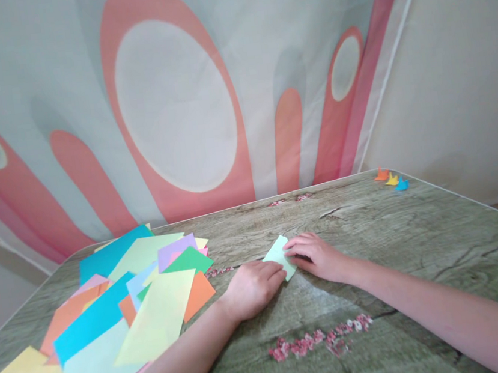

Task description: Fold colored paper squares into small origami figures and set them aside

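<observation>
Forearms (pixel 427 307) stretch forward, my curled left hand (pixel 254 285) and right hand (pixel 321 256) holding mint-green paper (pixel 277 249) down (loose coloured sheets (pixel 98 359) lie leftward).

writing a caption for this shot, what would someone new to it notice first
The eye would probably go first to the bright heap of colored paper on the left of the table, and to the big white oval ringed in pink on the backdrop behind. Near the middle, the left hand and right hand touch a small pale green paper. Three little folded shapes, orange, yellow and blue, sit at the far right corner.
</observation>
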A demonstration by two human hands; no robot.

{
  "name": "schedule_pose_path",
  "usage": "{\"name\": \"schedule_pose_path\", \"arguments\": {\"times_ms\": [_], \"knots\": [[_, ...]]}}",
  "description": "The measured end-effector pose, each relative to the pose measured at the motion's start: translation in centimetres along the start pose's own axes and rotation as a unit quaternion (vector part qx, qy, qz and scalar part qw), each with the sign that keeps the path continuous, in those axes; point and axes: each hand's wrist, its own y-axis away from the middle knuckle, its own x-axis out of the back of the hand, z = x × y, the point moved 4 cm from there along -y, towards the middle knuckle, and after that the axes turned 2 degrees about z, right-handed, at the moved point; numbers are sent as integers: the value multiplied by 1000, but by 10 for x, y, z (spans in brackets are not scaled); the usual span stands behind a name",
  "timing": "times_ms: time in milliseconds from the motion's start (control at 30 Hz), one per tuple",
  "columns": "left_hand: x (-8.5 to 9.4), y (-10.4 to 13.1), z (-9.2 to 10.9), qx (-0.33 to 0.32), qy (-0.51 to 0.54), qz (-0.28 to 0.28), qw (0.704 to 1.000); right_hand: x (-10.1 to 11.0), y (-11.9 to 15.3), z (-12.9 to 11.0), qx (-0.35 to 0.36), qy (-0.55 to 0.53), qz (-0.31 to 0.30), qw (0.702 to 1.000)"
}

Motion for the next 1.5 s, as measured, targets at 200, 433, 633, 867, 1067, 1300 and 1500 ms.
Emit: {"name": "schedule_pose_path", "arguments": {"times_ms": [200,433,633,867,1067,1300,1500], "knots": [[-2,1,-7,59,47,6,997,9,0,-5,26,1,-30,999],[-3,2,-10,109,89,16,990,14,2,-3,44,-5,-43,998],[2,1,-10,142,137,9,980,10,3,-1,45,13,-30,998],[-8,-7,-13,165,172,8,971,14,3,-6,44,6,-25,999],[-6,-12,-17,202,228,-8,952,19,2,-5,26,-20,-59,998],[-4,-18,-24,222,260,-40,939,32,3,-3,53,-42,-203,977],[-15,-18,-28,262,262,-9,929,33,4,-1,53,-45,-257,964]]}}
